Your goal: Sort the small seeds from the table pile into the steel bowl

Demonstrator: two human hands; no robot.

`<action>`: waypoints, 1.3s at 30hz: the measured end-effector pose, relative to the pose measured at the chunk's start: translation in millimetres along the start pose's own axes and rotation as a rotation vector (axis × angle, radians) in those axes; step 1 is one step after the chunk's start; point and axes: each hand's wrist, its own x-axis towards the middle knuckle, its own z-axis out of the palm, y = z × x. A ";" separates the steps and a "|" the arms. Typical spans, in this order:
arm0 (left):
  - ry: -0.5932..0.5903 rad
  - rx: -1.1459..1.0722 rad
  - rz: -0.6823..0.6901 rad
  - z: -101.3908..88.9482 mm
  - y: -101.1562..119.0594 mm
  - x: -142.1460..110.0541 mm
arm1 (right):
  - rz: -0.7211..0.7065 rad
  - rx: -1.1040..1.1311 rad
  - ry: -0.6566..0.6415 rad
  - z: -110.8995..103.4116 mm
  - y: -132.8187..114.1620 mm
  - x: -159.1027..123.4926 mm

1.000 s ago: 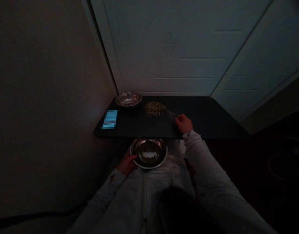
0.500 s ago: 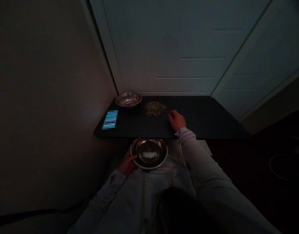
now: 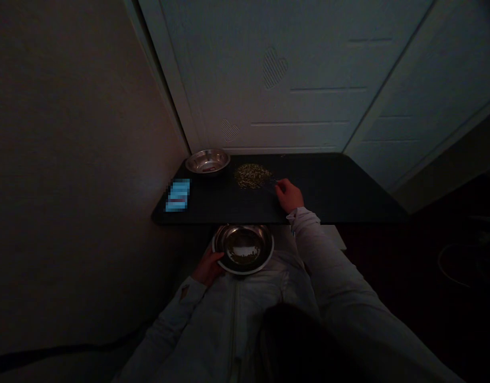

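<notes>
My left hand (image 3: 207, 267) is closed on the left rim of a steel bowl (image 3: 268, 249), held below the table's front edge, over my lap. Some small greenish grains (image 3: 243, 258) lie in the bottom of that bowl. Over the table, my right hand (image 3: 289, 196) is closed in a pinch on a thin, faintly shiny utensil (image 3: 271, 181) that looks like a spoon; the dim light hides its exact shape. Its tip reaches the right side of a flat pile of pale and greenish grains or seeds (image 3: 250, 176) on the dark table.
A second steel bowl (image 3: 208, 162) stands at the back left of the dark table (image 3: 328, 207). In front of it lies a blurred-out bright blue phone-like rectangle (image 3: 178, 195). A wall (image 3: 89, 159) rises at the left, and a white door panel (image 3: 260, 101) stands behind the table.
The whole view has shifted slightly. My right hand stays beside the grain pile with the utensil, and my left hand keeps hold of the bowl.
</notes>
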 end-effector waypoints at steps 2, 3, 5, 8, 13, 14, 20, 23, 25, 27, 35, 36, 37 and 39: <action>0.027 0.000 -0.002 2.7 0.7 -1.1 | -0.008 0.011 -0.013 0.5 1.3 -0.1; 0.030 0.000 -0.001 4.0 1.2 -1.6 | -0.018 0.020 -0.020 0.5 1.7 -0.3; 0.022 0.002 -0.001 5.8 2.1 -2.3 | -0.037 0.054 -0.027 0.2 1.8 -1.0; 0.014 0.026 -0.009 5.8 2.9 -1.9 | -0.041 0.105 -0.014 -0.7 1.2 -2.0; -0.021 0.035 0.013 3.4 2.8 -0.2 | -0.035 0.081 -0.018 -0.6 0.4 -2.1; -0.018 0.041 0.012 3.3 2.8 -0.1 | -0.040 0.075 -0.025 -0.4 0.2 -2.1; 0.006 0.042 0.018 3.5 2.2 -0.3 | -0.043 0.085 -0.054 -1.7 -0.9 -2.4; 0.030 0.051 0.000 2.0 1.1 -0.2 | -0.028 0.106 -0.052 -2.7 -0.4 -2.4; 0.033 0.046 -0.008 1.3 0.6 0.0 | -0.011 0.117 -0.041 -3.2 -0.2 -2.4; 0.028 0.032 -0.007 1.4 0.5 0.2 | 0.002 0.113 -0.038 -3.6 -0.2 -2.6; 0.082 0.035 -0.023 2.2 0.5 -0.1 | -0.002 0.090 -0.049 -1.9 1.5 -1.7; 0.074 0.030 -0.025 2.0 0.4 -0.2 | -0.004 0.087 -0.048 -1.6 1.7 -1.4; 0.065 0.025 -0.025 2.0 0.3 -0.4 | -0.004 0.081 -0.045 -1.3 1.9 -1.2; 0.053 0.021 -0.025 2.1 0.2 -0.7 | 0.000 0.068 -0.045 -1.0 2.0 -1.1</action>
